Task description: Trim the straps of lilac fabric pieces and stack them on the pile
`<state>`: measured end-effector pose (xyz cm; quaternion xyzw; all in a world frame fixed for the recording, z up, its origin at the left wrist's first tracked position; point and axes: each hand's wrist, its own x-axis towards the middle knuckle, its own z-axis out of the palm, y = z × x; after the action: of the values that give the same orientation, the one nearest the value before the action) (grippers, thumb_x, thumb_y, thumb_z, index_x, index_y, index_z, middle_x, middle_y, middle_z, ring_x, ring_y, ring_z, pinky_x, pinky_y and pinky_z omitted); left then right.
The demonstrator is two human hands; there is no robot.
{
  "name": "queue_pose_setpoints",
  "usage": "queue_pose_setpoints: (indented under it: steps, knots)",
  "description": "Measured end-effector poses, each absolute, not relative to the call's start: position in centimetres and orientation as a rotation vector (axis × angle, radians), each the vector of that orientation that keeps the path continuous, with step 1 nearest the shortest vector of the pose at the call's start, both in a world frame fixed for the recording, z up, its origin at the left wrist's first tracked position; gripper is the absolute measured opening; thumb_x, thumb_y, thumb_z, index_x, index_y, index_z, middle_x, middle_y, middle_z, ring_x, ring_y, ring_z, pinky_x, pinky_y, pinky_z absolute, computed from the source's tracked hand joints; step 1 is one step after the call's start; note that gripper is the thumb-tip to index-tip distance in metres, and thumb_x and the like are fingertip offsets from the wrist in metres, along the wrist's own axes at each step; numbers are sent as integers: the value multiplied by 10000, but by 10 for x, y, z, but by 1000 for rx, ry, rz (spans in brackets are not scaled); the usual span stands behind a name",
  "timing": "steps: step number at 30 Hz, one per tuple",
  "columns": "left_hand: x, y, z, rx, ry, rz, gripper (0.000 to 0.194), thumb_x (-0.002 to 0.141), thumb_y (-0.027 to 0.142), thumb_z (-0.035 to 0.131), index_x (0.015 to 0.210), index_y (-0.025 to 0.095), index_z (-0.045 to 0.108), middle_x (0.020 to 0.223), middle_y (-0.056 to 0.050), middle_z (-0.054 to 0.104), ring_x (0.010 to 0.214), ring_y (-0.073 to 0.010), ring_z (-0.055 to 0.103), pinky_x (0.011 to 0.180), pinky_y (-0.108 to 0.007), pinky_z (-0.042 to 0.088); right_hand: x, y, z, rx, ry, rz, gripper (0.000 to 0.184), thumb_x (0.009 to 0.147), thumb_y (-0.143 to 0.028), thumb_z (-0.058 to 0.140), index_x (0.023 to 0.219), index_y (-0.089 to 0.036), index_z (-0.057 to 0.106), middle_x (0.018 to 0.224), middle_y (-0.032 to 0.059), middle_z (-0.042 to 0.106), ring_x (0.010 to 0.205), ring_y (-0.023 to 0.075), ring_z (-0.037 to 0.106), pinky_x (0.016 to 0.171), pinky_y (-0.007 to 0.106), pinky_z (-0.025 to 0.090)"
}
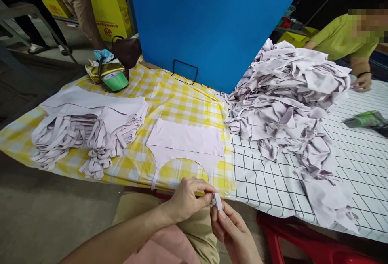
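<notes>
A pale lilac strappy camisole (188, 139) lies flat on the yellow checked tablecloth (178, 100), its straps pointing toward me. One strap (217, 202) runs over the table's front edge, its end folded between my fingers. My left hand (186, 199) pinches this strap from the left, thumb against forefinger. From below right, my right hand (230, 229) grips the same strap end between thumb and fingers. To the left, a neat stack of matching camisoles (93, 106) has its straps hanging toward the near edge.
A blue panel (209, 26) stands upright behind the table. On the right, a heap of lilac fabric pieces (291, 82) covers part of the white grid tablecloth (254, 179). A green roll (115, 80) and dark bag (127, 50) sit back left. A co-worker's hand (362, 82) rests beyond the heap.
</notes>
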<state>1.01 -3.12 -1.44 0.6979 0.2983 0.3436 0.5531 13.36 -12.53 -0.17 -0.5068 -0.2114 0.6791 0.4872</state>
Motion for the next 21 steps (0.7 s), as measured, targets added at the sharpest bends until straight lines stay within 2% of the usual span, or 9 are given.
queue_pose_setpoints:
  steps: [9, 12, 14, 16, 18, 20, 21]
  knots:
    - [9, -28, -24, 2137, 687, 1128, 193, 796, 95, 466, 762, 168, 642, 624, 4, 673, 572, -112, 607, 668, -285, 429, 136, -127, -5, -1266, -535, 1652, 371, 771, -497, 615, 646, -166, 502, 516, -66, 304, 480, 64, 213, 482, 241, 136]
    - [6, -27, -27, 2313, 683, 1205, 198, 800, 67, 452, 812, 171, 620, 640, 12, 668, 592, -110, 609, 684, -295, 415, 137, -128, -8, -1283, -574, 1661, 378, 788, -506, 590, 647, -168, 496, 504, -73, 291, 469, 63, 200, 472, 237, 138]
    - [4, -27, -28, 2396, 668, 1221, 194, 814, 73, 445, 856, 172, 606, 673, 5, 673, 626, -112, 617, 708, -301, 418, 136, -127, -9, -1355, -652, 1596, 375, 803, -508, 567, 649, -172, 507, 514, -64, 318, 469, 70, 234, 468, 232, 179]
    - [3, -27, -28, 2459, 655, 1213, 184, 823, 80, 444, 884, 170, 592, 687, 0, 671, 653, -115, 620, 727, -307, 420, 134, -126, -9, -1504, -783, 1356, 315, 798, -487, 580, 720, -183, 548, 619, -22, 438, 548, 101, 368, 512, 231, 285]
    - [3, -27, -27, 2507, 649, 1205, 177, 824, 76, 445, 890, 167, 581, 680, 1, 664, 658, -116, 615, 735, -311, 420, 130, -124, -9, -1645, -894, 1025, 287, 769, -457, 620, 908, -211, 570, 882, 37, 536, 766, 165, 483, 659, 264, 384]
    - [3, -28, -27, 2541, 642, 1223, 172, 816, 62, 450, 886, 161, 572, 670, 2, 657, 651, -116, 607, 735, -313, 418, 125, -121, -9, -1683, -952, 827, 390, 759, -427, 637, 1075, -234, 515, 1094, 72, 517, 976, 217, 480, 830, 318, 386]
    - [4, -28, -27, 2554, 636, 1233, 169, 813, 58, 452, 884, 157, 569, 666, 1, 653, 644, -116, 601, 731, -314, 417, 123, -120, -9, -1666, -967, 806, 408, 765, -414, 632, 1104, -237, 490, 1125, 79, 510, 1016, 223, 477, 878, 336, 373]
